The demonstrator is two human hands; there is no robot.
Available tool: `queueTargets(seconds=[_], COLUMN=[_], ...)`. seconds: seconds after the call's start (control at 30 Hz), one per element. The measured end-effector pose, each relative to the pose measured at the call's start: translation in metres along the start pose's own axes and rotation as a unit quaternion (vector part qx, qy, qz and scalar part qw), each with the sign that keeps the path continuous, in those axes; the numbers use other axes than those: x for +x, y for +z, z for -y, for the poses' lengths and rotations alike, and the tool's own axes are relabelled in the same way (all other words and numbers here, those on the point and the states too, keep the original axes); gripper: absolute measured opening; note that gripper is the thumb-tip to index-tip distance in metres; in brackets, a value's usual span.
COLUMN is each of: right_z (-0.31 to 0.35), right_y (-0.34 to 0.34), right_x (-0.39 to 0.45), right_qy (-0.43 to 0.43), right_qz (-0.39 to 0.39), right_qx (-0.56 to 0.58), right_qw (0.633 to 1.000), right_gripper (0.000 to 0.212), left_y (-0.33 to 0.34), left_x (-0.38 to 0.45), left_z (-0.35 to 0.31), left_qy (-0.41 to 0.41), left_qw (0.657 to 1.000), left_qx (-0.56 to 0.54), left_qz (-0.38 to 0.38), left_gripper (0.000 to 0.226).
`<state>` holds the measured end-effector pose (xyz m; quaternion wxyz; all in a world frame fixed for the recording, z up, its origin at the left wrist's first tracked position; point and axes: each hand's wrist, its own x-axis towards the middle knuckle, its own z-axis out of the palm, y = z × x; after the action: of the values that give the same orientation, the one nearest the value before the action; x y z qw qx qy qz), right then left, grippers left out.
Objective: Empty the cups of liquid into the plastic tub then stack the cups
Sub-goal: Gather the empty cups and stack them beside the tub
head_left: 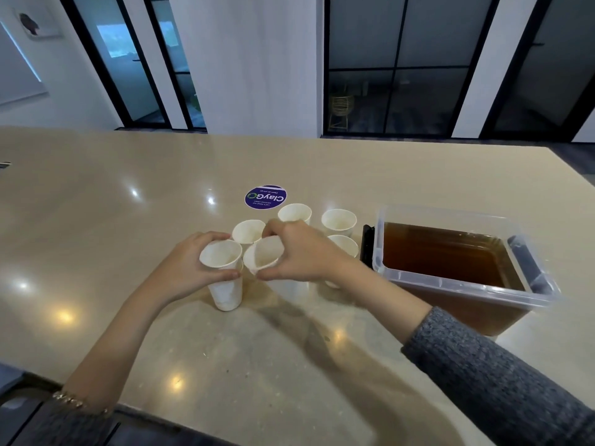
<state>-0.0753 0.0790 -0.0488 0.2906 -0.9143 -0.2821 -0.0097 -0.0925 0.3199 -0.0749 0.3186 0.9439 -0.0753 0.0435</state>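
On glossy stone counter (96,220): left hand (190,268), right hand (302,252) each clamp white paper cup.

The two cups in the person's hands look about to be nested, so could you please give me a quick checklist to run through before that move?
1. Left hand grips the upright cup: ok.
2. Right hand grips the tilted cup: ok.
3. Upright cup empty: ok, only stains show.
4. Tilted cup empty: cannot tell, its bottom is hidden.
5. Tilted cup's base above the upright cup's mouth: not ok, they sit side by side.
6. Plastic tub holds the brown liquid: ok.
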Motion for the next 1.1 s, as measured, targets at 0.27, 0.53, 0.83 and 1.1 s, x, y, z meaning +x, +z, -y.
queueTargets(seconds=[0.27, 0.53, 0.83, 1.1], right_z=[-0.017, -0.044, -0.055, -0.056], right_y=[-0.051, -0.035, 0.006, 0.019], right_x=[0.024, 0.035, 0.024, 0.029], right_qy=[0.053, 0.088, 0.078, 0.086], right_qz=[-0.146, -0.187, -0.065, -0.068], right_qx=[0.155, 0.119, -0.038, -0.1], right_qw=[0.976, 0.971, 0.994, 0.989], right_gripper=[0.06, 0.065, 0.084, 0.083], left_y=[0.007, 0.009, 0.012, 0.015], left_x=[0.0, -0.003, -0.01, -0.018], left_z=[-0.001, 0.002, 0.004, 0.004], left_qy=[-0.002, -0.011, -0.02, -0.029], left_qw=[1.0, 0.999, 0.999, 0.997], left_qx=[-0.012, -0.037, -0.041, -0.071], left_qz=[0.001, -0.007, -0.024, -0.022], left_gripper=[0.061, 0.058, 0.062, 0.081])
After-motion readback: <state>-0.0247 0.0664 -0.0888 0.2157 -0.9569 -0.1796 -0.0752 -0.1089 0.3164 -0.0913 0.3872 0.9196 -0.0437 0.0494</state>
